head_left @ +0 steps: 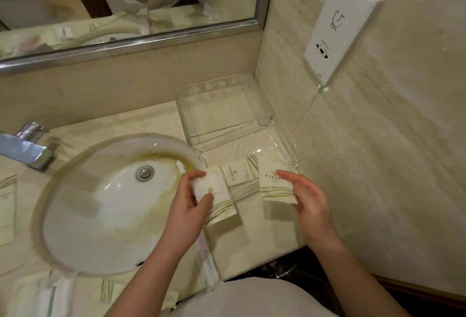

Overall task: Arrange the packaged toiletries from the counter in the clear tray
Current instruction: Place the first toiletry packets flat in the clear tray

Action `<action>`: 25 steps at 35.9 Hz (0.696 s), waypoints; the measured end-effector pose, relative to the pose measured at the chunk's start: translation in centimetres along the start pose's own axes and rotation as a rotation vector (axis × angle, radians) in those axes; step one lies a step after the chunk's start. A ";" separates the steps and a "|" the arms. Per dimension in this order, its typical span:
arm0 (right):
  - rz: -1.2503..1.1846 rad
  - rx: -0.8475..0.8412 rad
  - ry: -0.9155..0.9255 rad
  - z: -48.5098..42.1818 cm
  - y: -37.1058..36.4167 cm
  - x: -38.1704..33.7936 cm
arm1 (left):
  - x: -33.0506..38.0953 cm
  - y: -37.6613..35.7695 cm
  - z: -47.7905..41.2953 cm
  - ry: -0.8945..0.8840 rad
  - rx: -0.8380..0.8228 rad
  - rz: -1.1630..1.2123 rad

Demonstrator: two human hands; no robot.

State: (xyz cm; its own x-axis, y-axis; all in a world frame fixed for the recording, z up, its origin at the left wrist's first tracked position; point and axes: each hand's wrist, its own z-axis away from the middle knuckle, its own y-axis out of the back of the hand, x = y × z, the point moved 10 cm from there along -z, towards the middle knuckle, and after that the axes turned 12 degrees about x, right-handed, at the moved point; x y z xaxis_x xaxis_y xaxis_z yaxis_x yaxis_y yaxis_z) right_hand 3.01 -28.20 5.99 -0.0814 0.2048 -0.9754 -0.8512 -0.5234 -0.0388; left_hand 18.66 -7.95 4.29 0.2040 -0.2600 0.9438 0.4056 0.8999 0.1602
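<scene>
The clear tray [282, 137] stands in the counter's back right corner, with a raised holed section at its rear. Inside its front part lies a small cream box [234, 171] beside another striped packet [253, 163]. My left hand [191, 195] grips a cream sachet with green stripes [216, 195] at the tray's front left edge. My right hand [305, 195] pinches a second striped sachet [274, 180] over the tray's front right part.
A white basin [100, 211] with a steel tap [25, 147] fills the left. More packets [108, 291] lie along the counter's front edge, and a tube [6, 205] lies far left. A mirror [126, 1] and a wall socket panel [338, 24] sit above.
</scene>
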 end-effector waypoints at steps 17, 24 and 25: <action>0.146 0.213 -0.441 -0.8 1.7 5.4 | 4.5 -5.0 -10.2 -0.254 -0.032 -0.538; 0.159 0.276 -0.483 -1.7 2.4 7.5 | 2.4 -9.8 -15.7 -0.465 -0.026 -1.071; 0.156 0.284 -0.486 -2.0 2.4 7.6 | 2.0 -10.0 -15.9 -0.489 -0.027 -1.135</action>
State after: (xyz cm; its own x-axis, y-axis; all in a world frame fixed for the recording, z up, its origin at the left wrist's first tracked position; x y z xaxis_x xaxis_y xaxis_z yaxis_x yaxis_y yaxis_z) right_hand 1.38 -29.53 -1.93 -0.3882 0.5342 -0.7509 -0.9103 -0.3495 0.2218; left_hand 29.18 -23.08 -0.08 -0.6274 -0.7251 0.2839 0.1545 0.2415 0.9580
